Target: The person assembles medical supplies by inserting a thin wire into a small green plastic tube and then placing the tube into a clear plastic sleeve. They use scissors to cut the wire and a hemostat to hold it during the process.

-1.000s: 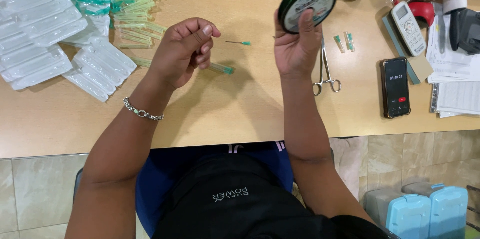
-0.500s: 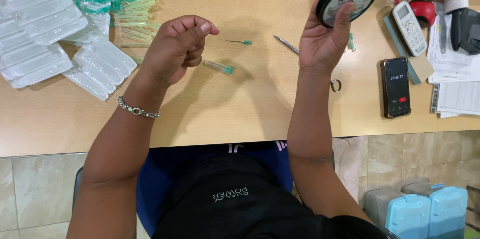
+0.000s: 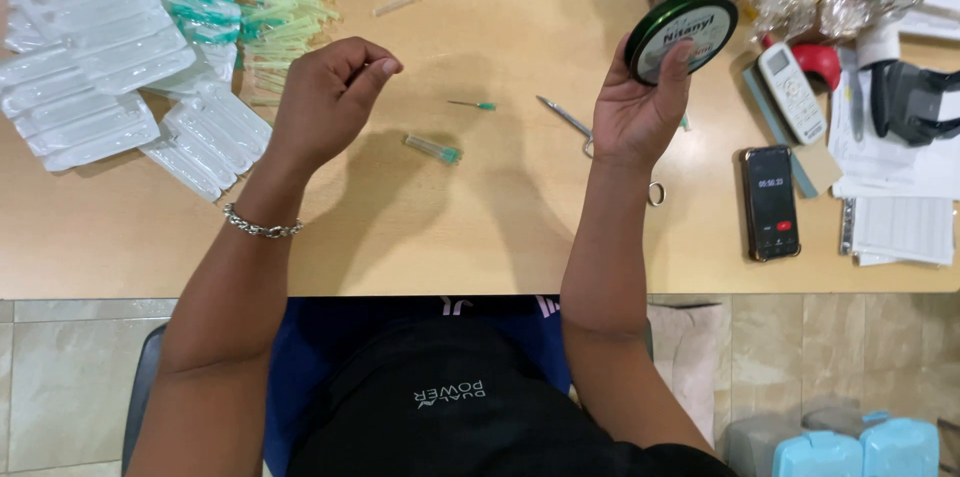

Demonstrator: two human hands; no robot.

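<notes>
right hand (image 3: 635,112): i see it gripping the round green spool (image 3: 680,34), raised near the worktop (image 3: 500,227) far edge
left hand (image 3: 330,97): fingers pressed together, what they pinch i cannot tell
capped needle (image 3: 433,148): mid-worktop, between both hands

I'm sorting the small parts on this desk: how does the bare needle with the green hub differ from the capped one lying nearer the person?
The bare needle shows a thin exposed metal shaft; the capped needle sits inside a clear sleeve, so it looks thicker. The bare one lies nearly level across the picture, the capped one slanted. The bare one lies farther from the person, the capped one nearer. Both have green hubs, rest on the wooden table, and are untouched by either hand.
</notes>
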